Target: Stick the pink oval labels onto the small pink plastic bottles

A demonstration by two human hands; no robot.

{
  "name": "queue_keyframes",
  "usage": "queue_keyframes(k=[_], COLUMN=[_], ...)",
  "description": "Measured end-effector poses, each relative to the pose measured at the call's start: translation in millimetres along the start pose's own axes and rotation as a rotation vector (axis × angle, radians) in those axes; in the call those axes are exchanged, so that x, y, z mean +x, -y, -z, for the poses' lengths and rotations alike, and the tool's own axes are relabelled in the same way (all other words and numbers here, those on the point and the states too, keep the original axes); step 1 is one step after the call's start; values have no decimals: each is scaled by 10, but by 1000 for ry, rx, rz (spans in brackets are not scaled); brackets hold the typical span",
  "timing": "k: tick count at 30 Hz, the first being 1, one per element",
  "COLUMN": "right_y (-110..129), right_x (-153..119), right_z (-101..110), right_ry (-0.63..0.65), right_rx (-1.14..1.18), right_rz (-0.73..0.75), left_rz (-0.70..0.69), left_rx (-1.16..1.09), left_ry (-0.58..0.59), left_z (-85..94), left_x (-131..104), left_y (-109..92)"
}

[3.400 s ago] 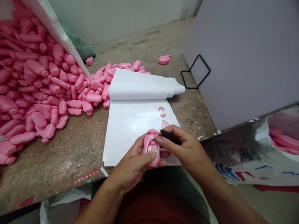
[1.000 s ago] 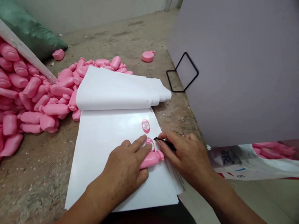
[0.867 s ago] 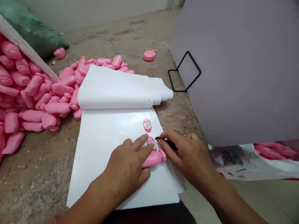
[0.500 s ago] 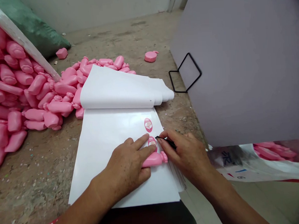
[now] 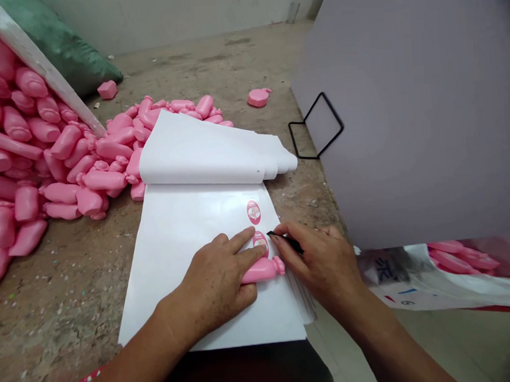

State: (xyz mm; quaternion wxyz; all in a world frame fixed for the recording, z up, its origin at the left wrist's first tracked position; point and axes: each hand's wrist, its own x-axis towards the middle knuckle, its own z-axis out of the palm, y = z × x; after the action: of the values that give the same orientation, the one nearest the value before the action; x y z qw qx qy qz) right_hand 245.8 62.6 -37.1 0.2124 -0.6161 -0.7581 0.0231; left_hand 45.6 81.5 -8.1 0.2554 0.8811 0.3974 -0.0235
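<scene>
A small pink toy bottle (image 5: 262, 270) lies on a white sticker sheet (image 5: 180, 236), its ridged cap pointing right. My left hand (image 5: 219, 274) is closed round the bottle's body, the thumb below it; the index and middle fingers reach onto the sheet beside an oval pink-and-white sticker (image 5: 260, 243). Between thumb and fingers of my right hand (image 5: 319, 256) is a slim black pointed tool (image 5: 289, 242), its exact kind partly hidden. Its tip rests at the sticker's right edge. Just above sits a second oval sticker (image 5: 253, 212).
Pink bottles are heaped (image 5: 62, 145) at left, around a white board (image 5: 43, 60). Curled-back sheets (image 5: 201, 154) lie beyond my hands. A large grey panel (image 5: 414, 106) with a black wire stand (image 5: 320, 126) blocks the right. Below it, a bag (image 5: 416, 290) holds pink pieces.
Both hands keep nearly the same pose, the tool tip staying at the sticker's edge. The whole view has shifted very slightly.
</scene>
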Motion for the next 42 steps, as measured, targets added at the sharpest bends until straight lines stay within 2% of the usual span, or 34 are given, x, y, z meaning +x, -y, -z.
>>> queue_keyframes(k=[7, 23, 36, 42], right_y=[25, 27, 20, 1], right_x=[0, 4, -10, -28], right_z=[-19, -50, 18, -18], right_ry=[-29, 26, 45, 78], right_rx=[-9, 34, -35, 31], right_rz=[23, -48, -1, -97], left_rz=[1, -4, -16, -13], left_rx=[-4, -10, -4, -14], left_ry=[16, 9, -21, -18], left_z=[8, -5, -4, -3], left_x=[14, 6, -2, -7], left_y=[-5, -1, 0, 6])
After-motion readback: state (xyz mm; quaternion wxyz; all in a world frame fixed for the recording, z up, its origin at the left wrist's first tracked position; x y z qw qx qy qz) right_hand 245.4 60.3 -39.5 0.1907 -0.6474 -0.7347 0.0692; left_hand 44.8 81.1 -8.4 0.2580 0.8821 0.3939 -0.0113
